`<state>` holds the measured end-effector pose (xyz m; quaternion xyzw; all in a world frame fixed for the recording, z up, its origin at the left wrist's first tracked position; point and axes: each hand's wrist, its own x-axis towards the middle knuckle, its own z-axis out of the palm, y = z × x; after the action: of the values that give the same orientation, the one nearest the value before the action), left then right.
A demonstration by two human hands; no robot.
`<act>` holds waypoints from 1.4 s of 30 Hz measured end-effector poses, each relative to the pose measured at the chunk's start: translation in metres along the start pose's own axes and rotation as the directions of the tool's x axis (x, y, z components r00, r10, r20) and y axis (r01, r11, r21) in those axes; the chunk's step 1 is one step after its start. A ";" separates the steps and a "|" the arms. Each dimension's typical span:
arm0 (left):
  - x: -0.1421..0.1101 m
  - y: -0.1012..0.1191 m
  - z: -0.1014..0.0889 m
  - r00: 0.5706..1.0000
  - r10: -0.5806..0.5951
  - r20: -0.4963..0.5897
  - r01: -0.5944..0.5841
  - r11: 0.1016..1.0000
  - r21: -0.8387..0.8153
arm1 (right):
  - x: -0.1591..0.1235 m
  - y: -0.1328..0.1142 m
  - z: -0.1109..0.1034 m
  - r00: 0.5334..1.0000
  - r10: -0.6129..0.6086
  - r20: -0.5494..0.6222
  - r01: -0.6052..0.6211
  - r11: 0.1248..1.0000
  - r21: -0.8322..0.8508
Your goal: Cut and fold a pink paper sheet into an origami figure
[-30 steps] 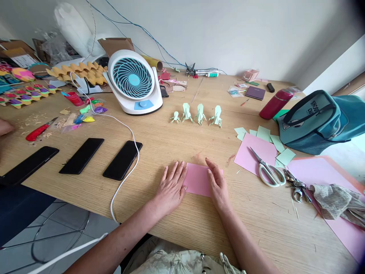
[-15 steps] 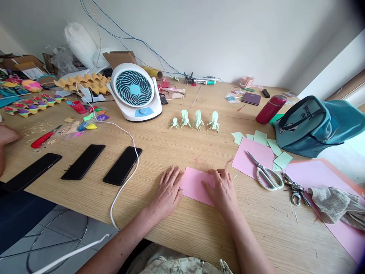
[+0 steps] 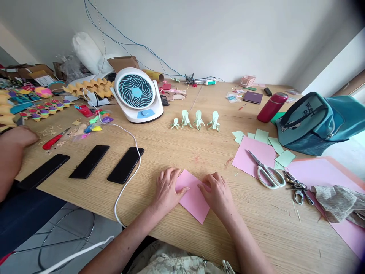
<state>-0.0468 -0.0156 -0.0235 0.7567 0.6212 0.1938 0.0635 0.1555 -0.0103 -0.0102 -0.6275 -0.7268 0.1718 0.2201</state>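
A folded sheet of pink paper lies on the table in front of me, turned at a slant. At its left edge my left hand holds it, thumb lying on top and fingers bent along the side. My right hand grips the right corner, its thumb over the paper and its fingers curled. The undersides of the fingers are hidden. Beyond the hands stand several pale green folded-paper figures in a row.
To the right lie scissors on a pink sheet, green paper pieces, keys and a grey cloth. A white cable runs past a phone at left. Another person's arm rests at far left.
The pink paper has turned, one corner now pointing towards me. My left thumb has moved onto it. The other person's arm has come further into view at left.
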 end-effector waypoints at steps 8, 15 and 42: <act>-0.007 0.018 -0.017 0.983 -0.138 0.122 0.142 0.990 -0.020 | -0.004 -0.006 0.001 0.999 -0.027 0.045 0.025 0.999 0.048; 0.004 0.025 -0.026 0.942 -0.226 0.250 0.220 0.974 0.053 | -0.004 -0.005 0.003 0.998 -0.039 0.053 0.035 0.998 0.060; 0.018 -0.010 -0.055 0.981 -0.121 0.149 0.192 0.661 -0.726 | -0.004 -0.009 -0.020 0.975 -0.088 0.206 -0.089 0.689 0.719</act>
<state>-0.0740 -0.0042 0.0271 0.6183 0.5494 0.3880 0.4066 0.1595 -0.0159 0.0112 -0.4664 -0.6198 0.5140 0.3662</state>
